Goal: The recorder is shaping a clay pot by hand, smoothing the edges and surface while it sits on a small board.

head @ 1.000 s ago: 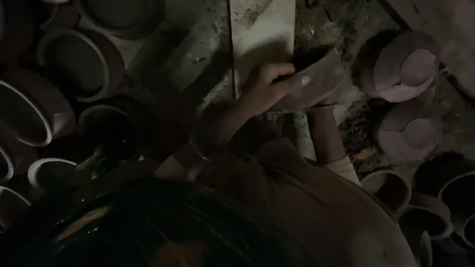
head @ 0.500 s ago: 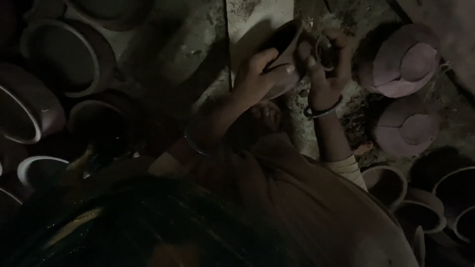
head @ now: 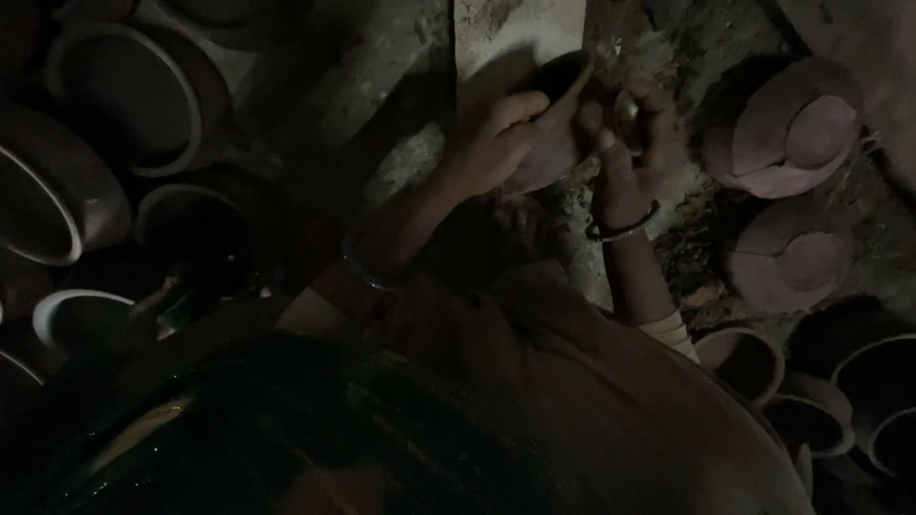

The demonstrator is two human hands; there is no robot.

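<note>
Clay is what this is all about: a small unfired-looking clay bowl [head: 549,129], brownish and matte, held up over the near end of a pale board [head: 515,38] that runs away toward the top edge of the floor space. The left hand [head: 496,143] is wrapped around the bowl's outer wall with the thumb hooked near the rim, so it's clearly grasping it. The right hand [head: 630,153] sits right against the bowl's open side, fingers curled around a small shiny thing [head: 627,110]; too dark to say what it is, but the hand is clenched on it rather than loose.

Handling-wise, the bowl looks light enough for one hand, stiff but brittle, probably dusty-dry rather than slippery. The rim looks thin and would likely chip first, so cradling the rounded wall and base like the left hand does seems the safe grip, not pinching the lip.

Compared with a second ago, the bowl has tipped: back then both hands cupped it with the mouth mostly hidden, now the dark opening faces the right hand, which has shifted off the wall to the rim side.

All around on the dirt floor [head: 401,114] are more pots: dark rimmed ones [head: 143,95] along the left edge, upturned pinkish pots [head: 792,133] by the right edge.
</note>
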